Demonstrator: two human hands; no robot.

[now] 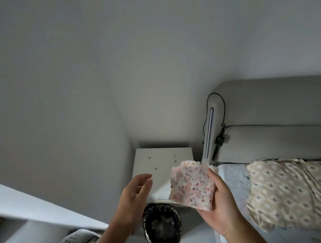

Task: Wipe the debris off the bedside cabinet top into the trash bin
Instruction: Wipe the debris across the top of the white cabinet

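Note:
The white bedside cabinet top (158, 164) sits in the corner between wall and bed, with a few small dark debris specks (156, 168) scattered on it. My right hand (222, 202) holds a folded pink-dotted cloth (192, 187) above the cabinet's front right corner. My left hand (136, 194) hovers over the cabinet's front left edge, fingers loosely apart and holding nothing. A black-lined trash bin (162, 227) stands on the floor just in front of the cabinet, below my hands.
The bed with a patterned pillow (292, 194) and grey headboard (277, 103) lies right of the cabinet. A light bar (209, 133) with a black cable leans by the headboard. A perforated white basket (78, 242) stands at the lower left.

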